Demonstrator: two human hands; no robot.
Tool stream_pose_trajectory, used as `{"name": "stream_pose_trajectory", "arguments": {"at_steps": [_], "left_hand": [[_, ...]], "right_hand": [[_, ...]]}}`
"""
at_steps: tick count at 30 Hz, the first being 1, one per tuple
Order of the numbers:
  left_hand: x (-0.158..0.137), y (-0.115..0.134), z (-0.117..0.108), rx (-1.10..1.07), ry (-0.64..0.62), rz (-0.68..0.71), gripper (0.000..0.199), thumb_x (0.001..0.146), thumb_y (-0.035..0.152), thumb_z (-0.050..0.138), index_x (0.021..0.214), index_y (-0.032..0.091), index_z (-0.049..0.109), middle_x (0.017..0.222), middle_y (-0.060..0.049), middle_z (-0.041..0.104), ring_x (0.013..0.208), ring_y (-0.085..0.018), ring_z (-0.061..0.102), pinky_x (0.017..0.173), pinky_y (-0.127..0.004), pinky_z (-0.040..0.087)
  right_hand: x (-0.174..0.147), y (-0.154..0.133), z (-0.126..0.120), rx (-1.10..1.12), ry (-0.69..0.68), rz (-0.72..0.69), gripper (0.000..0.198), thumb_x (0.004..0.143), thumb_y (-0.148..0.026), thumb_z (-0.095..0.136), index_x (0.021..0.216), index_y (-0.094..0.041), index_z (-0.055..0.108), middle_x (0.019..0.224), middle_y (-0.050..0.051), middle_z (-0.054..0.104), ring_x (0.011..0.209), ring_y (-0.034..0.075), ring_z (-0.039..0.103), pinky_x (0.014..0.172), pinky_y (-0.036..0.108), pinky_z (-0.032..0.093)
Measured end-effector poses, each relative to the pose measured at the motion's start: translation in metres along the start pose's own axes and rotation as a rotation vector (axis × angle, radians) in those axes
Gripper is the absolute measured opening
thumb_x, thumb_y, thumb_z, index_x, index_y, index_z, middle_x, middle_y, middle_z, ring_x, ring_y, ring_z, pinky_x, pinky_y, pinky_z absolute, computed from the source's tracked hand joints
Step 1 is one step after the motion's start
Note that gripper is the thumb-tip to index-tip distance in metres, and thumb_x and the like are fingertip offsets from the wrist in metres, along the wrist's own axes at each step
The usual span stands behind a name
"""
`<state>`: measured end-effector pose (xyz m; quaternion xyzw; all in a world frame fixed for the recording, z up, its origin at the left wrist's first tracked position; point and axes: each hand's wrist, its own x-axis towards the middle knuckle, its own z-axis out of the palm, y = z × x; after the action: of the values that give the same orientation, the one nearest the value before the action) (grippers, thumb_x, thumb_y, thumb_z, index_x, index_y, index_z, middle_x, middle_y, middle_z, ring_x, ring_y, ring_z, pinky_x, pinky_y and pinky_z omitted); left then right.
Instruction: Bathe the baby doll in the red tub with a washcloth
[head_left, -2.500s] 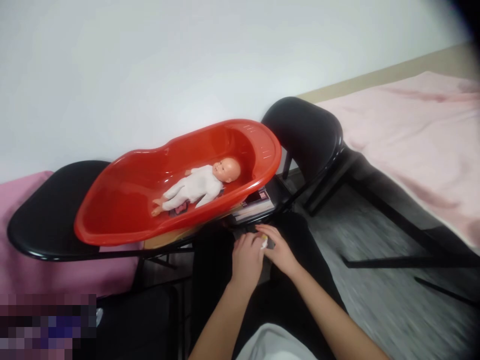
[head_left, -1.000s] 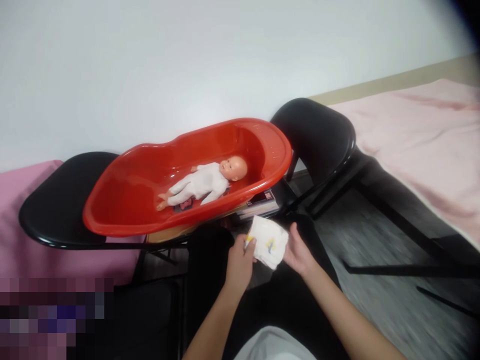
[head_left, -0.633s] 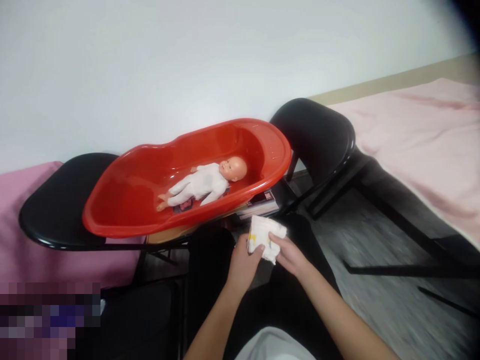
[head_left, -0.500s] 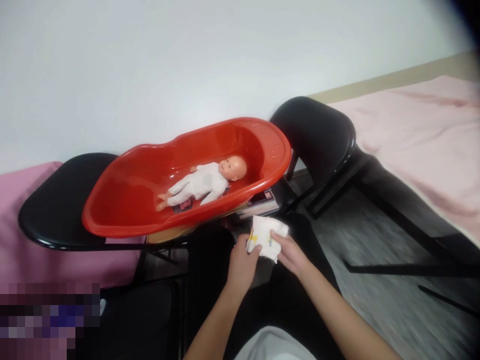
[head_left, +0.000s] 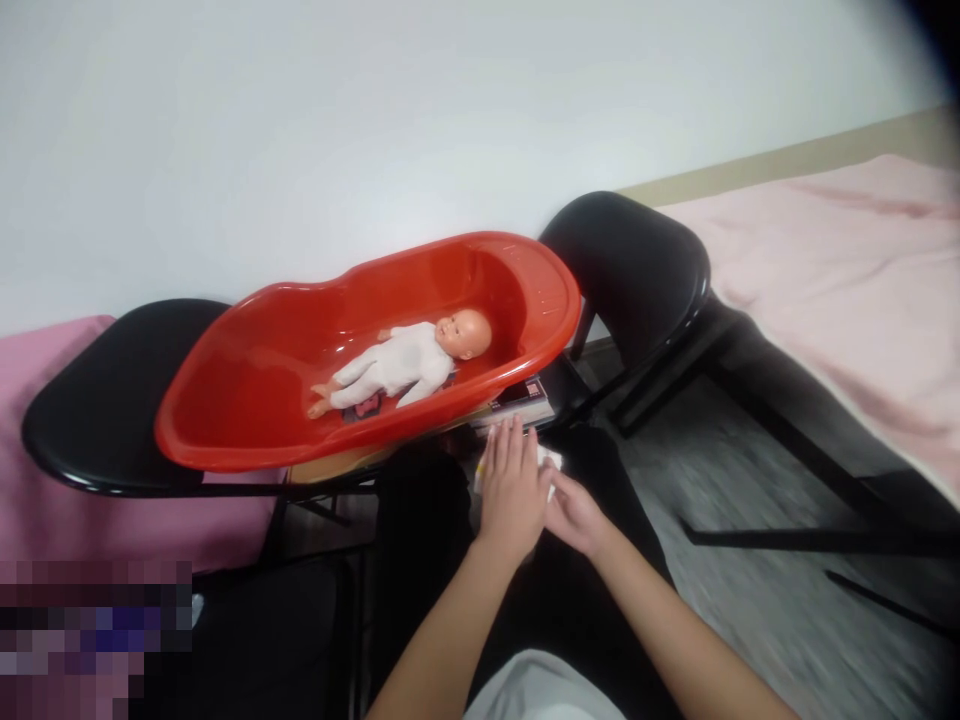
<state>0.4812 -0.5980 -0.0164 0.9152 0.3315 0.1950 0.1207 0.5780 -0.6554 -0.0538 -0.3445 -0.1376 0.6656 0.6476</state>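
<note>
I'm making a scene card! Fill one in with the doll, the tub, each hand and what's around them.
Doll: lying on its back, in white clothes
Tub: red, with the doll inside
Left hand: laid flat over a white diaper, mostly covering it
Right hand: at the diaper's edge, grip unclear
Around: two black chairs, books, pink blanket

From my remote place I see a pale, plain wall (head_left: pixel 412 120), softly lit, with a beige band (head_left: pixel 772 155) below it at the right. A black chair (head_left: pixel 105 400) stands at the left, beside a pink cloth (head_left: pixel 150 530); a second chair (head_left: pixel 626 265), also black, is near a paler pink cover (head_left: pixel 840 260). The floor (head_left: pixel 757 460) is grey and streaked.
</note>
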Motion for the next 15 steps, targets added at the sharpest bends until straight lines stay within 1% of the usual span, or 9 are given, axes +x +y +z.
{"name": "stream_pose_trajectory", "arguments": {"at_steps": [3, 7, 10, 11, 13, 15], "left_hand": [[0.009, 0.007, 0.014, 0.005, -0.019, 0.017, 0.054, 0.097, 0.036, 0.037, 0.143, 0.009, 0.035, 0.155, -0.015, 0.024, 0.145, -0.025, 0.014, 0.118, -0.051, 0.021], [0.011, 0.012, 0.026, -0.008, -0.025, 0.032, 0.053, 0.097, 0.038, 0.037, 0.143, 0.012, 0.037, 0.155, -0.011, 0.025, 0.145, -0.024, 0.017, 0.119, -0.048, 0.02], [0.01, 0.013, 0.027, 0.011, -0.006, 0.048, 0.052, 0.096, 0.036, 0.038, 0.143, 0.013, 0.037, 0.156, -0.009, 0.025, 0.144, -0.023, 0.018, 0.118, -0.048, 0.022], [0.009, 0.014, 0.027, 0.022, 0.004, 0.062, 0.052, 0.096, 0.036, 0.038, 0.143, 0.014, 0.037, 0.156, -0.008, 0.024, 0.145, -0.023, 0.018, 0.118, -0.047, 0.022], [0.008, 0.015, 0.026, 0.048, 0.027, 0.114, 0.052, 0.096, 0.037, 0.038, 0.143, 0.016, 0.038, 0.156, -0.006, 0.024, 0.145, -0.022, 0.017, 0.119, -0.047, 0.021], [0.005, 0.016, 0.025, 0.069, 0.056, 0.175, 0.052, 0.096, 0.038, 0.037, 0.143, 0.016, 0.037, 0.155, -0.005, 0.026, 0.145, -0.023, 0.018, 0.119, -0.048, 0.021]], "right_hand": [[-0.002, -0.002, -0.005, -0.011, 0.022, 0.034, 0.048, 0.084, -0.063, 0.046, 0.107, -0.026, 0.065, 0.109, 0.007, 0.069, 0.114, 0.023, 0.059, 0.096, 0.043, 0.047], [-0.006, -0.009, -0.012, -0.008, 0.006, 0.033, 0.06, 0.086, -0.07, 0.033, 0.113, -0.025, 0.063, 0.118, 0.008, 0.066, 0.123, 0.023, 0.052, 0.102, 0.046, 0.042], [-0.008, -0.013, -0.014, 0.1, -0.037, 0.026, 0.073, 0.085, -0.075, 0.023, 0.119, -0.023, 0.061, 0.125, 0.01, 0.062, 0.129, 0.023, 0.047, 0.108, 0.047, 0.035], [-0.008, -0.015, -0.015, 0.156, -0.05, 0.025, 0.074, 0.085, -0.075, 0.022, 0.121, -0.023, 0.06, 0.127, 0.009, 0.062, 0.13, 0.022, 0.046, 0.11, 0.047, 0.033], [-0.006, -0.017, -0.015, 0.271, -0.069, 0.028, 0.066, 0.089, -0.068, 0.024, 0.122, -0.024, 0.06, 0.128, 0.007, 0.061, 0.13, 0.02, 0.046, 0.113, 0.044, 0.031], [-0.005, -0.015, -0.014, 0.329, -0.071, 0.012, 0.052, 0.095, -0.054, 0.029, 0.122, -0.023, 0.06, 0.128, 0.004, 0.062, 0.128, 0.018, 0.049, 0.114, 0.041, 0.03]]}}
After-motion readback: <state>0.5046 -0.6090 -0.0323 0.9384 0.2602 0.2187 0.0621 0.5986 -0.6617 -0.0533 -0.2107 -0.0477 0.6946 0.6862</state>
